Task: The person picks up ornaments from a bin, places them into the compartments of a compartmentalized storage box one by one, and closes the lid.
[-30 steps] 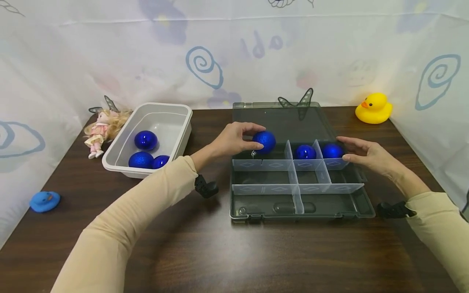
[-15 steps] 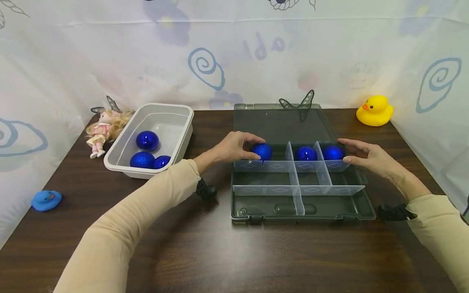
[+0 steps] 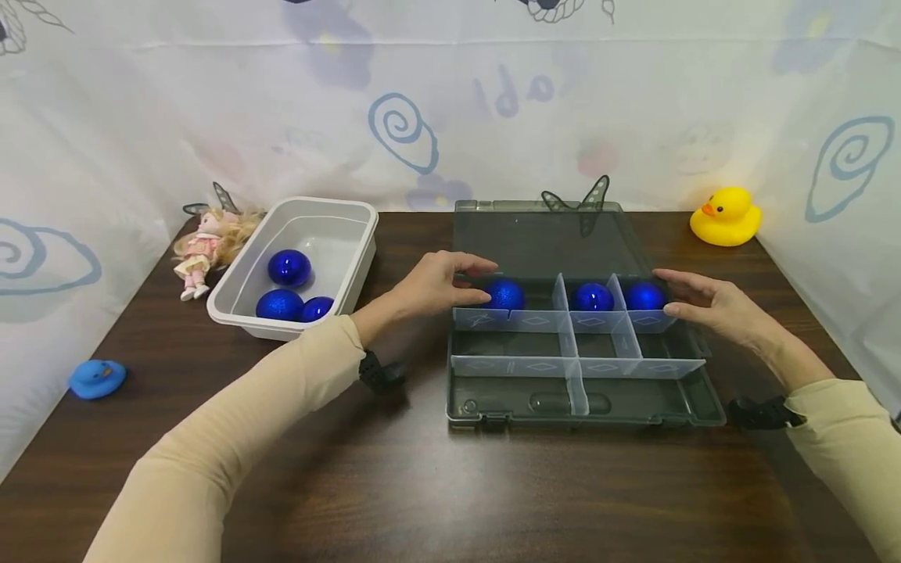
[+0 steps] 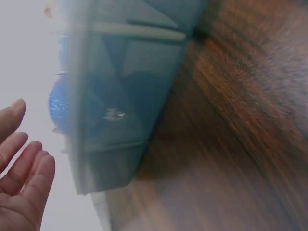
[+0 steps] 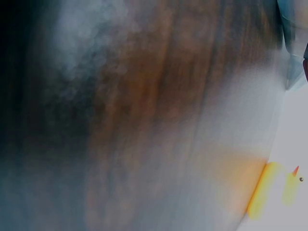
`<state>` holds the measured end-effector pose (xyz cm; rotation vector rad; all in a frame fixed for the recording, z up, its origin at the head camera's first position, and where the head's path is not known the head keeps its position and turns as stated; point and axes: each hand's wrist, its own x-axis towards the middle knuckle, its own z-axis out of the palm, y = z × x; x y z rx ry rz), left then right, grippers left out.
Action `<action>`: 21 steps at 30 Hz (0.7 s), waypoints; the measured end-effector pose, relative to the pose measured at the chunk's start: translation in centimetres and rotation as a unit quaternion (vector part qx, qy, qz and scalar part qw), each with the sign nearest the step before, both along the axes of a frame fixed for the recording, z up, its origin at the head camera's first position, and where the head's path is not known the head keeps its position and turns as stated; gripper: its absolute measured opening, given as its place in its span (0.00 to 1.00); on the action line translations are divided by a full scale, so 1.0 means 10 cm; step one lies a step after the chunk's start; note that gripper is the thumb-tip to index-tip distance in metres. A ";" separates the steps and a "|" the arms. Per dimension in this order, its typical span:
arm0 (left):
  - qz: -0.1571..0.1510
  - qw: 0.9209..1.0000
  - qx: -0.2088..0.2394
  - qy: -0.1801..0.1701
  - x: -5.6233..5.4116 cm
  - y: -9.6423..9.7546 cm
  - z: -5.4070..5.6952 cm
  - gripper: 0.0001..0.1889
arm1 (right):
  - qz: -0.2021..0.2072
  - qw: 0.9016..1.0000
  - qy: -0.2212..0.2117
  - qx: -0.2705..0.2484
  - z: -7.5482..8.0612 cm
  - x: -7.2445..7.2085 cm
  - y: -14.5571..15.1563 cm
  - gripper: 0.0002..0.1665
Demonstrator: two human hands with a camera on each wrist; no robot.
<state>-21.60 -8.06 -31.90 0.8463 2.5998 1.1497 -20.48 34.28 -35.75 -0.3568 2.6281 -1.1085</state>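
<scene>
A glittery ball, likely light, brittle and best pinched at its sides, sits in a case near the tabletop's back edge, between left hand and right hand, fingers parted.

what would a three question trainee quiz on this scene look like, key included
1. How many blue balls can be seen in the white tub?
2. Which is nearest the left hand? A: the doll; B: the glittery ball in the divided box; C: the yellow duck.
3. True or false: the divided box has its lid closed.
Key: 1. Three. 2. B. 3. False, the lid is open.
</scene>
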 end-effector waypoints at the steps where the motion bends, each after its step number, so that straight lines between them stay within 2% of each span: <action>1: 0.010 1.000 0.005 0.000 0.03 -0.06 0.04 0.23 | 0.001 1.000 0.000 -0.004 0.00 0.00 0.00 0.35; 5: 0.048 0.999 0.025 0.000 0.12 -0.30 0.17 0.22 | 0.002 1.000 0.000 -0.013 -0.02 0.00 0.00 0.35; 10: 0.071 0.996 0.045 -0.006 0.12 -0.51 0.25 0.21 | -0.002 1.000 -0.004 -0.003 -0.01 0.01 0.02 0.35; 14: 0.100 0.994 0.033 0.000 0.16 -0.72 0.31 0.22 | 0.001 1.000 -0.006 -0.003 0.00 0.01 0.01 0.35; 18: 0.163 0.986 0.005 0.018 0.16 -1.11 0.37 0.22 | -0.001 1.000 -0.004 -0.006 -0.02 0.00 0.00 0.35; 21: 0.235 0.972 -0.012 0.019 0.13 -1.46 0.39 0.22 | -0.001 1.000 -0.001 -0.006 -0.03 -0.01 0.01 0.35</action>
